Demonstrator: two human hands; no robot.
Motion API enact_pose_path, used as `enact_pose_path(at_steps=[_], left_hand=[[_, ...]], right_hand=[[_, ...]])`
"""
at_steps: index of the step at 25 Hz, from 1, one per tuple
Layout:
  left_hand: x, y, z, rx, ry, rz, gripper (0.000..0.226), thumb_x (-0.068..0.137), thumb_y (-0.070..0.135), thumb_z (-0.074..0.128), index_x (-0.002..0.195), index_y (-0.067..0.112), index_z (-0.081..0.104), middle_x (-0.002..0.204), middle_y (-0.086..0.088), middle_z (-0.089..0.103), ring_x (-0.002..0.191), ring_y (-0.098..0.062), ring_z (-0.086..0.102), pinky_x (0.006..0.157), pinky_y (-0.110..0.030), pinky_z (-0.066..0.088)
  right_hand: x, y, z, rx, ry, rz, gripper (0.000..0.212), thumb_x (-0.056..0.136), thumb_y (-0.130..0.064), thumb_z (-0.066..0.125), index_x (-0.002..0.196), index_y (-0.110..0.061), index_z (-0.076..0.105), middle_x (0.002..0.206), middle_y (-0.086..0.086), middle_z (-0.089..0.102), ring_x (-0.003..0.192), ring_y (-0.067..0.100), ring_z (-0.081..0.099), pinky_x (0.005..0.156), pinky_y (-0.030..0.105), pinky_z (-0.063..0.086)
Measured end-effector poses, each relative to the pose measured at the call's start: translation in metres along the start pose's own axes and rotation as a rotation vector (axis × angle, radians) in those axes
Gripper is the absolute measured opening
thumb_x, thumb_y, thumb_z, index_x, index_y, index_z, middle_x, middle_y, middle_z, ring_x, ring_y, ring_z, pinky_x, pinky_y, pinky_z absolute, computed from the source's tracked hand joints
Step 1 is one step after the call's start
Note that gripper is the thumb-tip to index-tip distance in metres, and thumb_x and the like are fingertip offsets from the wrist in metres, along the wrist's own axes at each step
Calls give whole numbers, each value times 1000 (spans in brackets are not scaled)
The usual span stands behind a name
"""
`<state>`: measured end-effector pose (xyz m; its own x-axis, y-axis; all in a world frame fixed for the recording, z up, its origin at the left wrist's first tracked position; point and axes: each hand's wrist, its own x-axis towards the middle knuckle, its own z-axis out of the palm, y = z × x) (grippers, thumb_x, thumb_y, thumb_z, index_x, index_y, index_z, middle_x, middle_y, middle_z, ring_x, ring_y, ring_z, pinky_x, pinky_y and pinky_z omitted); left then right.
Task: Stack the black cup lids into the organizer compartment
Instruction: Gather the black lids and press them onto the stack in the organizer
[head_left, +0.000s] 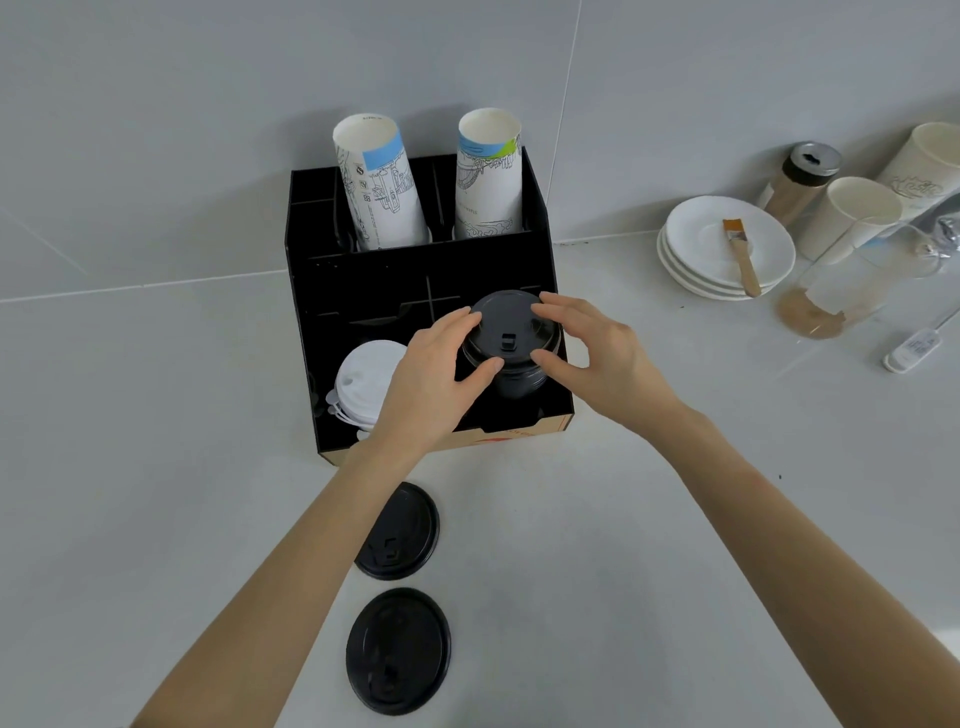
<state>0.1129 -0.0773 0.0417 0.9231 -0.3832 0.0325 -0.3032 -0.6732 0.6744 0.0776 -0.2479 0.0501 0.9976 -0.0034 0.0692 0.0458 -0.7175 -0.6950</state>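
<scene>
Lids (511, 338) stand stacked in the organizer (363, 280), left hand (436, 374) and right hand (597, 353) pinching the stack's rim. The tall stack could tilt and topple if released crooked.

Black lid stack (511, 338), black organizer (363, 280), white lids (363, 384), white cups with blue-and-line-drawing print (379, 182), white saucers (727, 244)

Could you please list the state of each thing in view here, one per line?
black lid stack: in organizer's front right compartment, both hands on it
left hand: grip on stack
right hand: grip on stack
loose black lids: flat on counter
white lids: stacked, front left compartment
paper cups: upright, rear slots
</scene>
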Motion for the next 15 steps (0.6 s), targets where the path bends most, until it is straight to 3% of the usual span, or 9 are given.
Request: enact_pose_path(at_steps=[3,8,15], left_hand=[[7,-3,5,7,-11,-16,52,85,26,56,131,14,37,144,-5,38,130,-25,36,105,-36,34],[11,-6,12,41,-45,-24,54,85,25,56,133,15,35,146,-2,36,130,-23,34,103,-29,30],[13,-7,16,56,-31,-42,53,84,26,56,132,17,35,145,0,37,129,-22,35,100,-33,35]], right_hand=[[7,5,3,-14,-4,-1,42,84,-14,59,124,-11,47,139,7,44,125,20,44,85,-13,16],[7,12,11,-55,-26,17,44,84,-13,58,126,-9,44,141,9,41,127,22,42,94,6,19],[5,12,18,-46,-21,61,45,84,-11,57,127,-5,43,144,10,37,131,24,37,105,26,30]])
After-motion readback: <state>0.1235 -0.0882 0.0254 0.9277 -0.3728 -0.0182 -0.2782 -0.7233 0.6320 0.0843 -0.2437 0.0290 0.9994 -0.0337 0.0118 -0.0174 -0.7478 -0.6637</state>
